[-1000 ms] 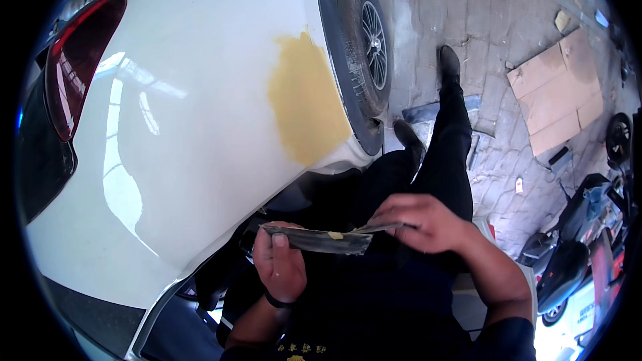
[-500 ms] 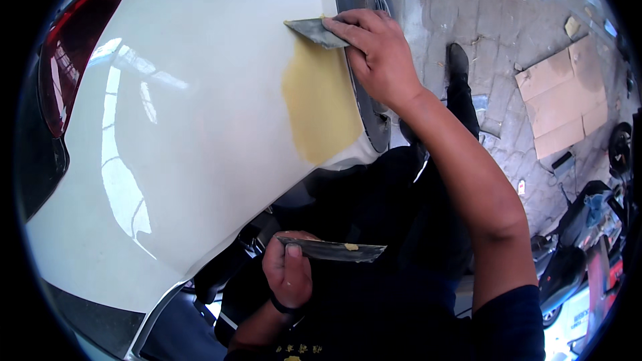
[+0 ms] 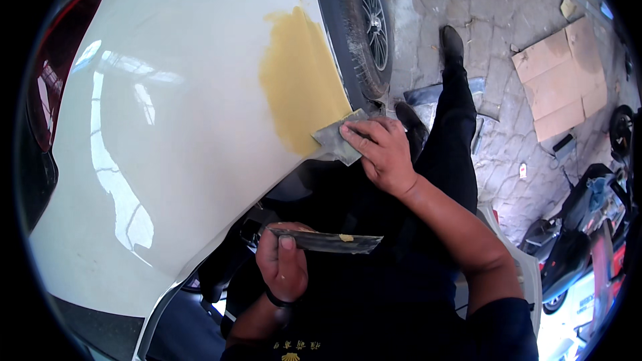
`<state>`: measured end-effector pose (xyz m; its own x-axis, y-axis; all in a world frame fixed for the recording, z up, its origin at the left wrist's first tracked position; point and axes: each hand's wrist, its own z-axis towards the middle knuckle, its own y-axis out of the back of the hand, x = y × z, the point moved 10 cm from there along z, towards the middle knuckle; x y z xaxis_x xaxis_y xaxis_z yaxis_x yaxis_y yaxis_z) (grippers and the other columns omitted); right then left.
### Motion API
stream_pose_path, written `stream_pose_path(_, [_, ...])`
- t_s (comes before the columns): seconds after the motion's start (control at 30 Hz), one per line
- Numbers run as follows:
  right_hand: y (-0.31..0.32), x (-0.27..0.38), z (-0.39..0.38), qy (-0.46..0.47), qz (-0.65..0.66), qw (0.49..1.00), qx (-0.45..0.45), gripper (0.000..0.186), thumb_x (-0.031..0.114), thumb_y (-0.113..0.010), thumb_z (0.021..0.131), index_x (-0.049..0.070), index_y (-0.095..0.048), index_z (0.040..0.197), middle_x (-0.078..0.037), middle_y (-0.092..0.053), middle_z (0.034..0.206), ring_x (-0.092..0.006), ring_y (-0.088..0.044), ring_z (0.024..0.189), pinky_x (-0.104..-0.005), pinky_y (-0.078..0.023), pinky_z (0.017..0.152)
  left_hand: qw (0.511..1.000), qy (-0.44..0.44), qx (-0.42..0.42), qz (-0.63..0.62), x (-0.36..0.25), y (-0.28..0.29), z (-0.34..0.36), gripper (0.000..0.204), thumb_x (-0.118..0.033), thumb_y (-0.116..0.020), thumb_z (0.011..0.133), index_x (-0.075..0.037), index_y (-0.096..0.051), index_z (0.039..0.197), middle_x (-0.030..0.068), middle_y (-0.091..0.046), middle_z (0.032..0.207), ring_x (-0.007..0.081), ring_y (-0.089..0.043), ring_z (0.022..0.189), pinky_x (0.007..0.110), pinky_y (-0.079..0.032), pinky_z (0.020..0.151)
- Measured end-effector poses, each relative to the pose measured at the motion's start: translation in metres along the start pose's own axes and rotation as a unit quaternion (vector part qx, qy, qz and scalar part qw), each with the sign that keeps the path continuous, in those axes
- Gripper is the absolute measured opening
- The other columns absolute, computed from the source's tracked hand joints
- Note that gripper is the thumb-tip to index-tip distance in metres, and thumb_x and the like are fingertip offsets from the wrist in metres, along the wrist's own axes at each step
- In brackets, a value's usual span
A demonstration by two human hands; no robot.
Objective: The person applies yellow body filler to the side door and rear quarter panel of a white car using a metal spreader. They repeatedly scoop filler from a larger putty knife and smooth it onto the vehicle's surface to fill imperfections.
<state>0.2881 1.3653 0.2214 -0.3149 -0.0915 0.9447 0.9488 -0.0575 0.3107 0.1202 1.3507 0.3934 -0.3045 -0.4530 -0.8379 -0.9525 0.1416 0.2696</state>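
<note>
A patch of yellow body filler covers part of the white car body panel beside the wheel arch. My right hand is closed on a flat grey filler spreader, whose edge touches the lower right end of the patch. Lower down, in front of my body, my left hand grips a dark flat plate between thumb and fingers. A small lump of yellow filler sits on that plate. The fingers behind the plate are mostly hidden.
A car wheel stands right of the panel, and a red tail light is at the far left. Flattened cardboard lies on the paved floor. My leg stretches out there. A motorbike is at the lower right.
My right hand has drawn the spreader down from the patch's top to its lower end, uncovering the filler above. The left hand and plate have shifted slightly. The view has moved a little.
</note>
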Motion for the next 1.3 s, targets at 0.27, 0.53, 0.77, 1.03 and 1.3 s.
stream_pose_path(0.27, [0.011,0.005,-0.043,-0.111,0.165,0.976,0.082,0.052,-0.007,-0.061,0.08,0.005,-0.073,0.129,-0.012,-0.069,0.128,-0.0335,-0.063,0.111,-0.0423,-0.046,0.1,0.998,0.029,-0.018,0.06,0.004,0.001,-0.002,0.024,-0.02,-0.051,0.113,0.002,-0.058,0.112,0.012,-0.067,0.096,0.0166,-0.063,0.086,0.032,-0.052,0.081])
stream_pose_path(0.53, [0.078,0.054,-0.039,-0.121,0.468,0.854,0.193,0.034,0.002,-0.064,0.096,0.002,-0.072,0.128,-0.015,-0.07,0.12,-0.0336,-0.067,0.112,-0.043,-0.052,0.098,0.993,0.044,-0.011,0.108,0.021,-0.003,0.001,0.023,-0.02,-0.05,0.114,0.002,-0.056,0.115,0.0074,-0.062,0.1,0.0128,-0.059,0.09,0.028,-0.049,0.084])
stream_pose_path(0.77, [0.089,-0.033,0.028,-0.131,0.182,0.973,0.057,0.039,0.005,-0.063,0.093,0.007,-0.071,0.131,-0.019,-0.069,0.118,-0.0387,-0.065,0.115,-0.0441,-0.053,0.1,0.998,-0.014,-0.057,0.006,-0.007,-0.001,0.009,0.021,-0.018,-0.049,0.114,0.002,-0.056,0.117,0.0095,-0.063,0.102,0.0155,-0.061,0.093,0.031,-0.051,0.087])
stream_pose_path(1.03, [0.073,0.0,0.182,0.086,-0.031,0.99,-0.107,0.044,0.005,-0.067,0.086,0.01,-0.072,0.13,-0.01,-0.07,0.121,-0.0363,-0.064,0.104,-0.0463,-0.055,0.092,0.999,0.025,-0.017,0.045,-0.012,-0.026,-0.006,0.023,-0.016,-0.047,0.112,0.003,-0.06,0.115,0.0114,-0.068,0.101,0.0128,-0.062,0.088,0.028,-0.051,0.083])
stream_pose_path(1.3, [0.011,0.037,0.032,0.029,0.044,0.996,0.077,0.065,0.002,-0.068,0.077,0.008,-0.066,0.142,-0.012,-0.066,0.129,-0.0373,-0.06,0.104,-0.0467,-0.051,0.092,0.998,0.05,-0.044,0.01,-0.008,-0.022,-0.003,0.022,-0.015,-0.048,0.113,0.003,-0.059,0.115,0.0107,-0.066,0.102,0.0129,-0.061,0.09,0.028,-0.05,0.084])
